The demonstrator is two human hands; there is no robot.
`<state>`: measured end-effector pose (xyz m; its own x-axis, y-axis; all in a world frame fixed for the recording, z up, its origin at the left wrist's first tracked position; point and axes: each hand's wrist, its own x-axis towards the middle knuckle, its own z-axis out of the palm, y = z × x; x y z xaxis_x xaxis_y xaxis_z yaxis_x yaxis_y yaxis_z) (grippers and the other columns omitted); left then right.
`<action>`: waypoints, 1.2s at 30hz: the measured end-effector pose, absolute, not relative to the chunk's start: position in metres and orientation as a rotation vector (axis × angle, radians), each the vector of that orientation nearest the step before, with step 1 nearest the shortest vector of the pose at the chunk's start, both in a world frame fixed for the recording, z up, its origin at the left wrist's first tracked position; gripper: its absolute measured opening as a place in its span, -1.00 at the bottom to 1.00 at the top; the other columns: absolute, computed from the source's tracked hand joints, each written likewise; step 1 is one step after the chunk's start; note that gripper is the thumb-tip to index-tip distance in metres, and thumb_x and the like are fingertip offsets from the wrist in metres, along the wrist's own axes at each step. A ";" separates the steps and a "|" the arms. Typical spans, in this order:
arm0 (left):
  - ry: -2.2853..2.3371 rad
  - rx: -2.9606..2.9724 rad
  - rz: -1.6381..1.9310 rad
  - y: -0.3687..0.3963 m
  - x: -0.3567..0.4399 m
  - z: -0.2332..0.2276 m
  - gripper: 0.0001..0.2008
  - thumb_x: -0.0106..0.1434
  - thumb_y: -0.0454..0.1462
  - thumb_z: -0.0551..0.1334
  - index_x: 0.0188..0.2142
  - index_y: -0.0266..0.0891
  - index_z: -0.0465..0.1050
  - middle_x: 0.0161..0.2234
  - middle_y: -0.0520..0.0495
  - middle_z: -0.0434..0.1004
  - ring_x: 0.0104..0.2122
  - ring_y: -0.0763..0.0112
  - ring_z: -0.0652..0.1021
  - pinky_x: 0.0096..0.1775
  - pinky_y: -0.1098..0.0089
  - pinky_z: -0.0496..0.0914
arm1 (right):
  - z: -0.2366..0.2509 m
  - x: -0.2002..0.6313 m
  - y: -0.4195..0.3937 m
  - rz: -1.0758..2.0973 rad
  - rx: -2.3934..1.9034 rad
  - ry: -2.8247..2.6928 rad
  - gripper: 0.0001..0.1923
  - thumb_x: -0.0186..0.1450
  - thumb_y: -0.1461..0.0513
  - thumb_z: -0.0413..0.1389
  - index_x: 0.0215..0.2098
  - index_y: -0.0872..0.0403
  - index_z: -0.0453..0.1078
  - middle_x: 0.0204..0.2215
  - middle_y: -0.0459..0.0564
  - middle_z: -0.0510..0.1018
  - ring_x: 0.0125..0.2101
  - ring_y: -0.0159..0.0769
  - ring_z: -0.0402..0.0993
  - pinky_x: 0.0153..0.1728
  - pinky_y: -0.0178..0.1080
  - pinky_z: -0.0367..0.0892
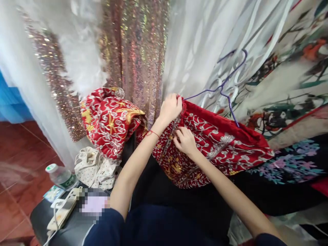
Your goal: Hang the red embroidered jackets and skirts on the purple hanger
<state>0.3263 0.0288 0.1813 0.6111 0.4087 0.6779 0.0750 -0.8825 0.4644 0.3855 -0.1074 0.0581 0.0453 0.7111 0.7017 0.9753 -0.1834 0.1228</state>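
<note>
Under your left hand point(170, 108) and right hand point(185, 140), the red garment point(217, 143) was a matt, velvety cloth, rough with raised silver and gold embroidery, and it hung on a thin purple hanger point(225, 85) with a smooth coating. Behind it, the sequin fabric point(133, 51) glittered beside sheer, softly shiny white drapes point(200, 44). At the black stool's point(69, 232) left edge, the water bottle point(61, 177) was clear glossy plastic, the power strip point(63, 212) smooth white plastic.

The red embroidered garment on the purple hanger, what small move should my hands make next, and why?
Probably work the right hand a little further down the front opening. The left hand grips the red garment at its collar by the purple hanger, and the right fingers pinch the front edge just below.
</note>
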 end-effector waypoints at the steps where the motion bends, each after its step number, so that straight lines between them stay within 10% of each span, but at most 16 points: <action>1: 0.361 2.400 1.176 0.038 0.345 0.181 -0.68 0.49 -0.22 -0.04 -0.03 -0.32 0.42 -0.02 -0.35 0.54 0.05 0.15 0.51 0.12 0.14 0.31 | 0.058 0.390 -0.111 -0.882 -1.943 -1.641 -0.76 0.37 0.30 -0.03 -0.18 0.15 0.49 -0.15 0.22 0.56 -0.16 -0.08 0.45 -0.13 -0.08 0.36; 5: 0.305 2.373 1.262 0.066 0.390 0.175 -0.71 0.46 -0.14 0.06 0.04 -0.18 0.41 0.18 -0.25 0.44 0.29 0.13 0.30 0.28 0.07 0.11 | 0.065 0.398 -0.123 -0.684 -1.923 -1.393 -0.78 0.38 0.26 -0.03 -0.19 0.11 0.47 -0.24 0.09 0.60 -0.33 -0.24 0.51 -0.28 -0.23 0.39; 12: 0.467 2.269 1.441 0.050 0.380 0.144 -0.65 0.47 -0.11 0.00 -0.34 -0.15 0.44 -0.20 -0.09 0.58 0.01 0.24 0.45 0.13 0.14 0.16 | 0.084 0.384 -0.107 -0.228 -1.722 -0.915 -0.60 0.39 0.15 0.05 0.15 0.12 0.23 -0.49 -0.15 0.58 -0.69 -0.47 0.35 -0.58 -0.38 0.24; 18: 0.525 2.304 1.621 0.011 0.330 0.128 -0.66 0.48 -0.14 0.01 -0.26 -0.13 0.53 -0.28 -0.07 0.56 -0.09 0.21 0.40 0.02 0.12 0.11 | 0.070 0.365 -0.119 0.119 -1.438 -0.839 -0.82 0.44 0.12 0.01 -0.24 0.04 0.34 -0.61 -0.16 0.53 -0.73 -0.45 0.38 -0.67 -0.40 0.28; 36: 0.516 2.437 1.450 0.001 0.309 0.132 -0.85 0.40 -0.17 0.18 -0.11 -0.07 0.49 -0.16 -0.07 0.59 -0.03 0.17 0.42 0.02 0.10 0.10 | 0.082 0.367 -0.165 0.053 -1.173 -0.585 -0.87 0.44 0.15 0.00 -0.29 -0.03 0.26 -0.77 -0.33 0.24 -0.83 -0.47 0.08 -0.77 -0.42 0.02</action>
